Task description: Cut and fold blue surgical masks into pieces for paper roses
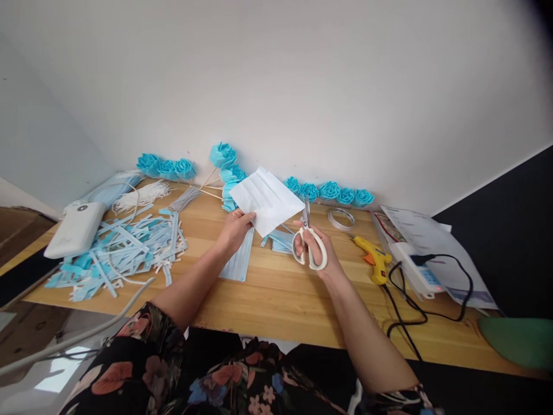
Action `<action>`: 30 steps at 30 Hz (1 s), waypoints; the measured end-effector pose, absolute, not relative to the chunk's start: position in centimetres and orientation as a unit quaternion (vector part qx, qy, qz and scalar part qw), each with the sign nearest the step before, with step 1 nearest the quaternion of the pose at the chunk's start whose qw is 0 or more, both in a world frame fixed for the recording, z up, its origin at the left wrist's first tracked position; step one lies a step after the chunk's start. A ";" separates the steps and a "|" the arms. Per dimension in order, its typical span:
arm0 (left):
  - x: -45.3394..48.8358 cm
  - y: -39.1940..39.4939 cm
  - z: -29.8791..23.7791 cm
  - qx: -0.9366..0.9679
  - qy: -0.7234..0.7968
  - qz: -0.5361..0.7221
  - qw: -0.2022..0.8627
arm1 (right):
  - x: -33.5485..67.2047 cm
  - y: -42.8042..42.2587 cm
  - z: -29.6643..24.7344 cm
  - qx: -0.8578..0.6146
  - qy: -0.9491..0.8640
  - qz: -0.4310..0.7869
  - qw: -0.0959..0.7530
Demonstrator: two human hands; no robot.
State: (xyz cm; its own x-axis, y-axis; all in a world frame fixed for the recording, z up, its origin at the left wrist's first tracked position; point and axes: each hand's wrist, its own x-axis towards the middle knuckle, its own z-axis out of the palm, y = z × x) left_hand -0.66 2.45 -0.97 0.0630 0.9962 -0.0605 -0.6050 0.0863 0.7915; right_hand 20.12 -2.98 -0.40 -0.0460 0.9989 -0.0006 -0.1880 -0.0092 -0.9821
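Note:
My left hand (pixel 237 229) pinches the lower left edge of a pale, creased sheet (pixel 266 199), which looks like face-mask fabric, and holds it up over the table. In my right hand (pixel 322 248) is a pair of scissors (pixel 306 222) with white handles, blades pointing up beside the sheet's right corner. Whether the blades touch the sheet I cannot tell. Below the sheet lie a light blue pleated piece (pixel 239 262) and a small stack of blue pieces (pixel 281 242). Blue fabric flowers (pixel 223 154) on thin sticks stand behind the sheet, partly hidden by it.
More blue flowers (pixel 329 190) line the wall. A heap of cut strips (pixel 129 248) and a white power bank (pixel 76 229) lie left. Tape roll (pixel 341 219), yellow glue gun (pixel 375 260), power strip (pixel 417 271) and black cords are on the right of the wooden table (pixel 276 300).

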 end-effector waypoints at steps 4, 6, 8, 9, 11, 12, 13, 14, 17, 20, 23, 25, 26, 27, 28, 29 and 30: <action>-0.5 2.4 -0.6 0.277 0.301 0.630 0.660 | 20.1 -3.1 -0.2 -0.437 -0.473 0.563 0.519; -0.4 2.4 -0.5 0.246 0.294 0.639 0.667 | 20.1 -3.3 -0.1 -0.433 -0.483 0.576 0.498; -0.3 2.5 -0.4 0.202 0.307 0.633 0.681 | 20.0 -3.5 -0.1 -0.427 -0.493 0.590 0.475; -0.3 2.6 -0.5 0.178 0.319 0.627 0.688 | 19.9 -3.5 -0.1 -0.425 -0.496 0.597 0.465; -0.3 2.7 -0.5 0.136 0.340 0.612 0.701 | 19.8 -3.6 -0.2 -0.423 -0.496 0.610 0.451; -0.3 2.7 -0.5 0.123 0.345 0.605 0.707 | 19.6 -3.7 -0.3 -0.423 -0.493 0.616 0.446; -0.3 2.7 -0.6 0.119 0.342 0.598 0.715 | 19.5 -3.7 -0.3 -0.424 -0.488 0.623 0.440; -0.3 2.7 -0.6 0.125 0.328 0.592 0.725 | 19.4 -3.7 -0.3 -0.427 -0.484 0.629 0.433; -0.3 2.5 -0.7 0.179 0.250 0.578 0.756 | 19.0 -3.8 -0.4 -0.434 -0.479 0.641 0.414; -0.4 2.3 -0.8 0.207 0.205 0.563 0.774 | 18.9 -3.9 -0.6 -0.432 -0.480 0.646 0.408; -0.4 2.0 -0.9 0.215 0.215 0.541 0.784 | 18.8 -3.9 -0.8 -0.418 -0.489 0.652 0.401; -0.4 2.0 -0.9 0.234 0.222 0.531 0.783 | 18.8 -4.0 -0.9 -0.411 -0.494 0.655 0.397; -0.4 1.9 -1.0 0.244 0.225 0.532 0.779 | 18.9 -4.0 -0.8 -0.407 -0.496 0.656 0.396; -0.4 2.0 -1.0 0.250 0.228 0.534 0.775 | 18.9 -4.0 -0.8 -0.404 -0.499 0.656 0.396; -0.5 2.0 -1.1 0.253 0.234 0.538 0.769 | 18.9 -4.0 -0.7 -0.401 -0.502 0.655 0.398; -0.4 2.0 -1.1 0.253 0.240 0.543 0.764 | 19.0 -4.0 -0.6 -0.399 -0.505 0.652 0.401; -0.4 2.1 -1.2 0.251 0.245 0.547 0.760 | 19.0 -4.0 -0.5 -0.398 -0.507 0.648 0.406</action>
State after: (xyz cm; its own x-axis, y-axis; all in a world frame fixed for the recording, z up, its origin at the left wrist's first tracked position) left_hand -0.43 2.08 -1.17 0.2824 0.9544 -0.0971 -0.7086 0.2758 0.6495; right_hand 19.04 -4.03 -0.51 -0.3530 0.9299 -0.1032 -0.1226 -0.1554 -0.9802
